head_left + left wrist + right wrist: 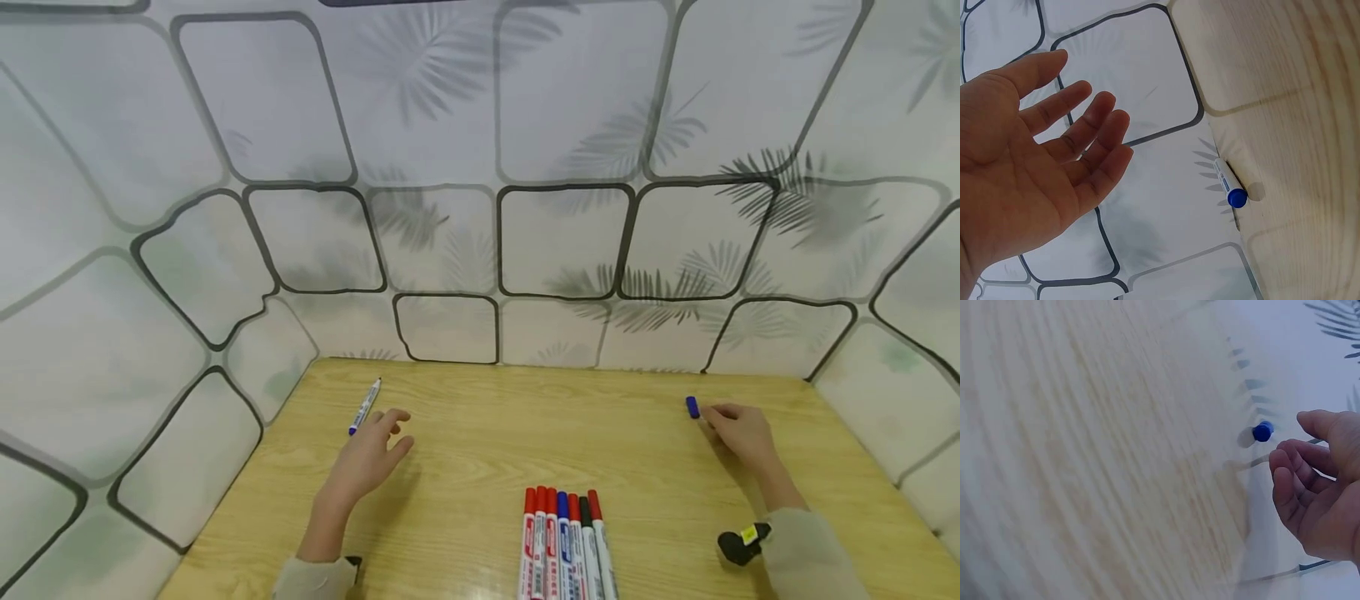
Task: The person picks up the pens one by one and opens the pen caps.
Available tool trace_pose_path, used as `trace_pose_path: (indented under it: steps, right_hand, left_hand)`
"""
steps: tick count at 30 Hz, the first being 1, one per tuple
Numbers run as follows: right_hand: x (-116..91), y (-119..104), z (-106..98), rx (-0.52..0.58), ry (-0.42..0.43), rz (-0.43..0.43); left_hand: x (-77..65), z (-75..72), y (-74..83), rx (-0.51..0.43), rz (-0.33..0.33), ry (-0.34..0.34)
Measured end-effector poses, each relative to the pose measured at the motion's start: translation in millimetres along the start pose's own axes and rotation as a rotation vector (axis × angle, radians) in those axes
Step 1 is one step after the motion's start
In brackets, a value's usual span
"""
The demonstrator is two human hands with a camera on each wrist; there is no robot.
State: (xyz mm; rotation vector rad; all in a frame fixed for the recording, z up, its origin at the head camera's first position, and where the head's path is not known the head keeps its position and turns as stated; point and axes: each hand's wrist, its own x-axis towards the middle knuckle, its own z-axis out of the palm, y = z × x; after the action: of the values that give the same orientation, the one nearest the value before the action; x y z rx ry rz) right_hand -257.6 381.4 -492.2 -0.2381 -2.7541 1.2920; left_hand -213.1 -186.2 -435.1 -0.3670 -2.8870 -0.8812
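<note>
At the left of the table lies an uncapped marker [365,407], white with a blue end and its tip toward the wall. My left hand [365,457] hovers beside it with fingers spread; the left wrist view shows the palm bare and the marker [1229,182] apart from the fingertips. On the far right a small blue cap [692,407] sits on the wood. My right hand [742,432] is just right of it. In the right wrist view its fingers bend loosely, thumb apart, with a gap between them and the cap [1262,432].
A row of several capped markers [564,542], with red, blue and black caps, lies side by side at the front middle of the wooden table [480,433]. Patterned white panels [558,242] rise behind and along both sides of it.
</note>
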Motion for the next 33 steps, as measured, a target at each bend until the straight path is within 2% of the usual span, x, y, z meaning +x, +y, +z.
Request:
trace_pose_path:
  steps: [6,13,22,28,33]
  right_hand:
    - [-13,-14,-2,0.141,-0.031,-0.018]
    - [-41,-40,-3,0.161,-0.042,-0.125]
    - [-75,-76,7,0.190,-0.118,-0.175]
    - [-91,-85,21,0.245,-0.199,-0.154]
    - [-92,-86,34,0.248,-0.260,-0.167]
  left_hand:
    - [-0.9,1.2,1.7,-0.006,0.008,0.001]
    - [-2.4,1.8,4.8,-0.021,0.010,-0.013]
    - [-10.5,5.2,8.5,-0.022,-0.017,-0.054]
    - [-13.0,15.5,19.9,-0.019,0.058,-0.075]
    - [-13.2,22.5,32.5,-0.004,0.137,-0.112]
